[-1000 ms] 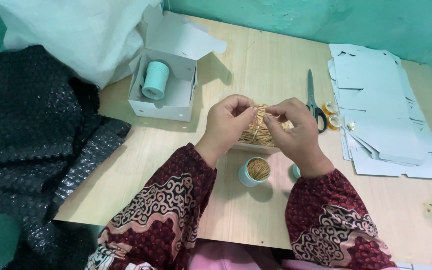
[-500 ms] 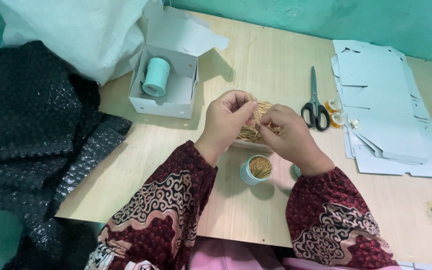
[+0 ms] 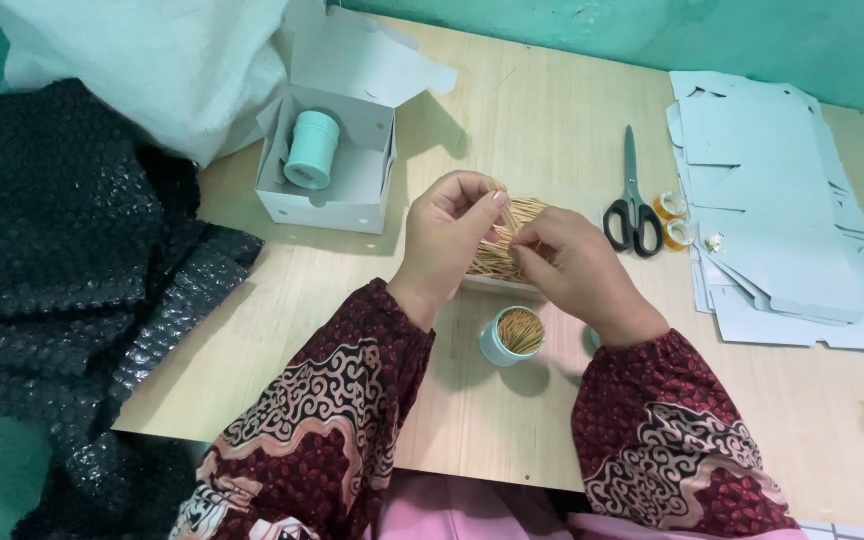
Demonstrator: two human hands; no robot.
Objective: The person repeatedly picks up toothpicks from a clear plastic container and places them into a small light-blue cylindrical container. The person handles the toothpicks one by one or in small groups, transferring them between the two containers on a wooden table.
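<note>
Both hands meet over the middle of the wooden table [image 3: 282, 330], closed on a bundle of toothpicks [image 3: 512, 235]: the left hand [image 3: 447, 235] pinches its left end, the right hand [image 3: 572, 265] curls round the near right side. The sticks look light, thin, stiff and easily snapped or spilled, so a gentle hold around the bundle's middle seems best. Just near of them stands a small teal toothpick holder [image 3: 514, 335], filled and upright.
</note>
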